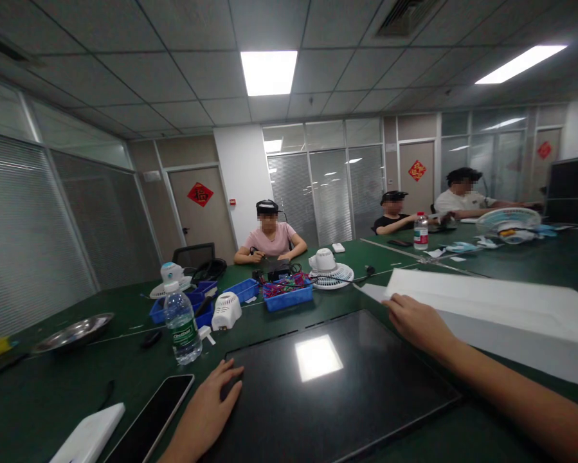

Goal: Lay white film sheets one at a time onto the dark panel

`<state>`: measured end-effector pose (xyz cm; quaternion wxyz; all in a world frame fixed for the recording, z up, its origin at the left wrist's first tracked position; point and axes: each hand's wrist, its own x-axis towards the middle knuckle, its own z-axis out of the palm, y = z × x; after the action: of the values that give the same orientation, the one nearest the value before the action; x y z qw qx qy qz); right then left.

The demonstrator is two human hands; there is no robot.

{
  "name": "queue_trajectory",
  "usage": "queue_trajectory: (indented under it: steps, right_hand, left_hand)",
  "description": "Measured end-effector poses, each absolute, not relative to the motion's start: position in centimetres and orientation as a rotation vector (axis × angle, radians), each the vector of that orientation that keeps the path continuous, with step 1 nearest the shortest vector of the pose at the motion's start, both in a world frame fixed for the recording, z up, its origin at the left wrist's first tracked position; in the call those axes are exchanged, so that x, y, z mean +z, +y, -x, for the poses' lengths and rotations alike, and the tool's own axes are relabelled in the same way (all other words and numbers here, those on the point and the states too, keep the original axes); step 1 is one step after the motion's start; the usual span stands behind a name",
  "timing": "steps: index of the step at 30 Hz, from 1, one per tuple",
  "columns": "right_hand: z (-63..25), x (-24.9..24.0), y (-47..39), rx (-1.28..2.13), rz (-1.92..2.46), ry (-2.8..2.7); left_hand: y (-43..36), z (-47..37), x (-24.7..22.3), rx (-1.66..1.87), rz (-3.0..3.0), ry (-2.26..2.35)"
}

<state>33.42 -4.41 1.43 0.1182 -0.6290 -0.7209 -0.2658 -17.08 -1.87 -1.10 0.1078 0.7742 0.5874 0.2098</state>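
A flat black panel that looks like a screen (356,386) lies on the green table in front of me, and a ceiling light reflects in its glossy face. My left hand (209,406) rests at the panel's left edge with its fingers apart. At the right, my right hand (421,326) is closed at the left end of a large white sheet (486,305). That sheet looks folded or doubled and sits partly above the table, to the right of the panel. The thumb of my right hand is mostly hidden.
Left of the panel are a phone (151,418), a white flat device (89,437) and a water bottle (182,331). Beyond it stand a blue bin of wires (289,301), white fan parts (332,275) and a metal tray (74,331). Several people sit across the green table (119,360).
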Motion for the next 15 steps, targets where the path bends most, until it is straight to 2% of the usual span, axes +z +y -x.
queue_trajectory:
  steps: [9, 13, 15]
  right_hand:
    - [-17.8, 0.0, -11.0, -0.419, 0.959, -2.699]
    - [-16.6, 0.4, -12.6, -0.053, 0.636, -2.684]
    - [-18.2, 1.0, -11.5, 0.064, 0.73, -2.582]
  left_hand:
    - [-2.3, 16.0, -0.7, 0.598, -2.201, 1.728]
    - [-2.0, 15.9, -1.0, 0.564, -2.217, 1.712]
    - [-1.8, 16.0, -1.2, 0.556, -2.233, 1.696]
